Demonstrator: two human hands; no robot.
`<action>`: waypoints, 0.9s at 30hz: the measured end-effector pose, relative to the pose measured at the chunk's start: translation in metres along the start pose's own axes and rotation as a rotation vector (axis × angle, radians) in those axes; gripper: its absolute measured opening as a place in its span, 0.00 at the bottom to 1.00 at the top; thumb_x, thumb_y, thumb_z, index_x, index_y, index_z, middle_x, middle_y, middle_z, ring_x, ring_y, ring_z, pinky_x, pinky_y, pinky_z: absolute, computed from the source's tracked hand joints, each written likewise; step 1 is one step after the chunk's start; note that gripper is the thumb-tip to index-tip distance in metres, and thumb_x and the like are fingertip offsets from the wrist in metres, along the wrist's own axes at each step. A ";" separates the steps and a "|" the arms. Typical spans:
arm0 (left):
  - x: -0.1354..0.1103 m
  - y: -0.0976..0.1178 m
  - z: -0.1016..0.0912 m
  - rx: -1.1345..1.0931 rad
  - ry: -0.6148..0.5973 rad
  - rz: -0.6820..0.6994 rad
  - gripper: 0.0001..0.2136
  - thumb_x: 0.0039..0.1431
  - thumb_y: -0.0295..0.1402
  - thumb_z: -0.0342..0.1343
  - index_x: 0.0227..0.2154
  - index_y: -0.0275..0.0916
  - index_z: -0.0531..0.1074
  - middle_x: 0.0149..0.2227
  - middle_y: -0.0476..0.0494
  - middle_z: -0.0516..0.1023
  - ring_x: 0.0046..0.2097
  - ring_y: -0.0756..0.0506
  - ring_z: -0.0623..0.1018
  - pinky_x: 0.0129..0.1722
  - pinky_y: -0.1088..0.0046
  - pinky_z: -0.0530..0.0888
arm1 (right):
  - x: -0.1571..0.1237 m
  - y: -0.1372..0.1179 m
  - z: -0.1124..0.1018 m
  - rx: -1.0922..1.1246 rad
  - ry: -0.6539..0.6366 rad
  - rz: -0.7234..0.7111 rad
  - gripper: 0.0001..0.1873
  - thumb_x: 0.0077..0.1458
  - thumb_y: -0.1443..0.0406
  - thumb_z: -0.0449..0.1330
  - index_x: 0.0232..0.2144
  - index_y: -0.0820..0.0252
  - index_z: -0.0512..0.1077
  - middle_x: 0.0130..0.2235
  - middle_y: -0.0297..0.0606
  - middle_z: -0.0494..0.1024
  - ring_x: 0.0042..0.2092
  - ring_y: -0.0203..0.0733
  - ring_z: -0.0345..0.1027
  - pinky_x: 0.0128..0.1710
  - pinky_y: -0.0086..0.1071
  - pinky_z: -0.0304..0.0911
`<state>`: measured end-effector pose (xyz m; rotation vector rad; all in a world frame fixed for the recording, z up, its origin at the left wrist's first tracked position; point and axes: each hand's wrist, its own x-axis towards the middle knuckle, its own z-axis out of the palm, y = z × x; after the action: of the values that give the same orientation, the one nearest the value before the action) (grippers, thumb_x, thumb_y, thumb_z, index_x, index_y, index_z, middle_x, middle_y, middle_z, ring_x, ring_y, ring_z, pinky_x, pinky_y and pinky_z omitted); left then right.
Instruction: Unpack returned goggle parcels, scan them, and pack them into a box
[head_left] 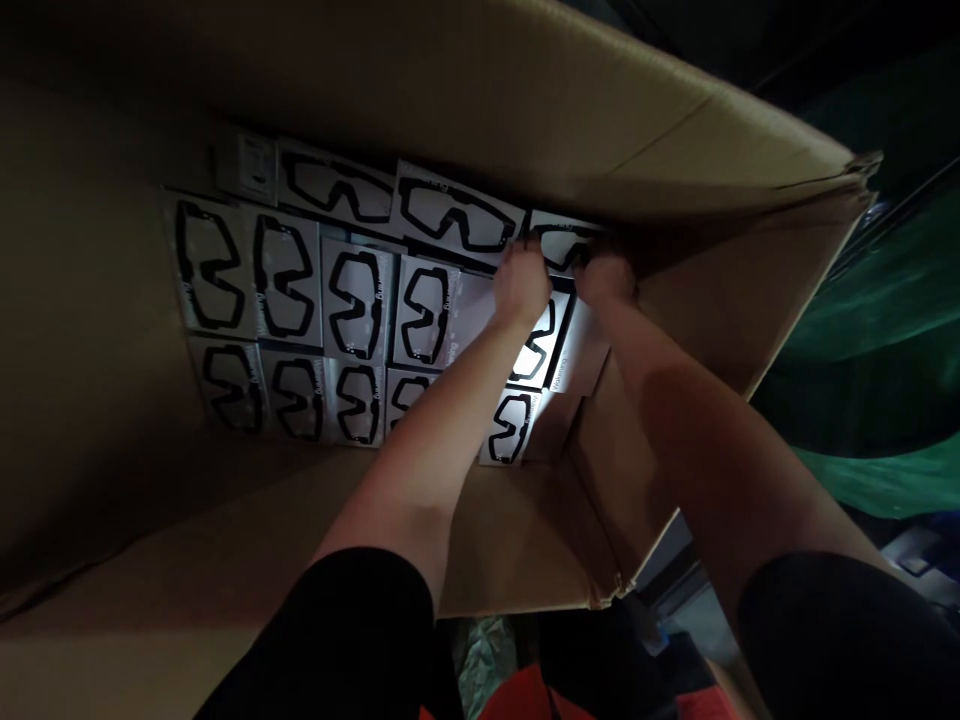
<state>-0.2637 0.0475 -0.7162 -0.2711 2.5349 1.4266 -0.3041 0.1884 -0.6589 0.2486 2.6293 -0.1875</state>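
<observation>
Setting: stockroom or packing area, dimly lit. Indicated by a large carton (525,90) packed with rows of identical white boxes (352,300) printed with a goggle outline; green sheeting (885,330) seen beside it

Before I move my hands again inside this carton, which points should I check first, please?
1. Both hands at the same small box: ok, left hand and right hand meet at it.
2. Grip closed on it: cannot tell, the fingers are hidden.
3. The neighbouring boxes lie flat in rows: ok.
4. Free space by the right carton wall: ok, a bare gap shows.
5. Light in that far corner: not ok, it is dark.
</observation>
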 end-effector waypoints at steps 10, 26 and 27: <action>0.047 -0.095 -0.126 0.109 0.042 -0.103 0.40 0.62 0.60 0.55 0.75 0.53 0.59 0.77 0.51 0.59 0.81 0.36 0.36 0.81 0.49 0.39 | -0.014 -0.018 0.019 -0.062 -0.101 -0.088 0.39 0.70 0.56 0.60 0.76 0.60 0.55 0.77 0.60 0.49 0.74 0.73 0.50 0.68 0.74 0.52; -0.174 -0.120 -0.163 0.610 -0.178 -0.297 0.40 0.72 0.56 0.50 0.79 0.46 0.49 0.82 0.38 0.40 0.80 0.26 0.32 0.75 0.28 0.38 | -0.204 -0.055 0.117 -0.064 -0.262 -0.327 0.40 0.74 0.52 0.49 0.80 0.52 0.43 0.81 0.47 0.34 0.81 0.64 0.23 0.76 0.67 0.33; -0.183 -0.127 -0.159 0.631 -0.229 -0.322 0.41 0.72 0.57 0.50 0.80 0.45 0.48 0.82 0.38 0.37 0.80 0.25 0.31 0.74 0.28 0.36 | -0.211 -0.055 0.128 -0.090 -0.297 -0.335 0.41 0.73 0.52 0.50 0.81 0.52 0.43 0.81 0.46 0.33 0.81 0.64 0.22 0.77 0.66 0.29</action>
<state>-0.0700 -0.1436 -0.6884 -0.3531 2.4541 0.4754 -0.0749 0.0824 -0.6638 -0.2363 2.3575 -0.1993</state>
